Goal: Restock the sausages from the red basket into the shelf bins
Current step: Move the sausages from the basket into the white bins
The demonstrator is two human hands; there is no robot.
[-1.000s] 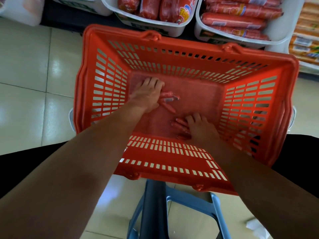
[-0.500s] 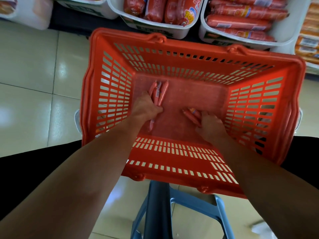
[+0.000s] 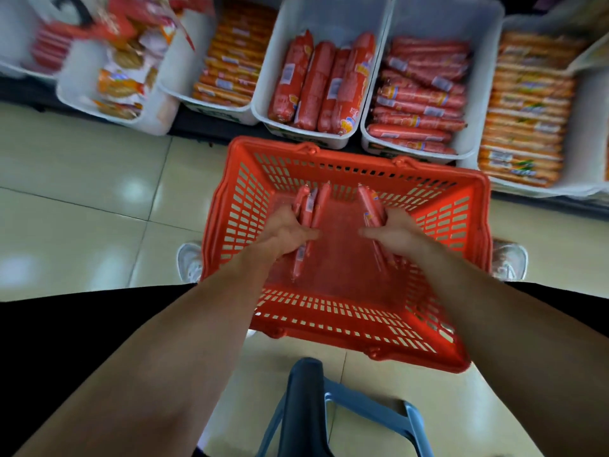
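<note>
Head view: I'm seeing the blue stool (image 3: 306, 407) nearest, with the red basket (image 3: 346, 319) just beyond it. Over the basket floor, the left hand (image 3: 286, 232) is clenching one sausage bundle (image 3: 311, 206), its ends poking out past the fingers toward the shelf. The right hand (image 3: 398, 234) is gripping a second sausage bundle (image 3: 370, 202) the same way. Farthest, the white shelf bins (image 3: 329, 24) are holding stocked sausages.

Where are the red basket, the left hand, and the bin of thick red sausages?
red basket (image 3: 342, 255), head view, bare floor.
left hand (image 3: 286, 231), head view, back of hand.
bin of thick red sausages (image 3: 329, 15), head view, bare back wall.
</note>
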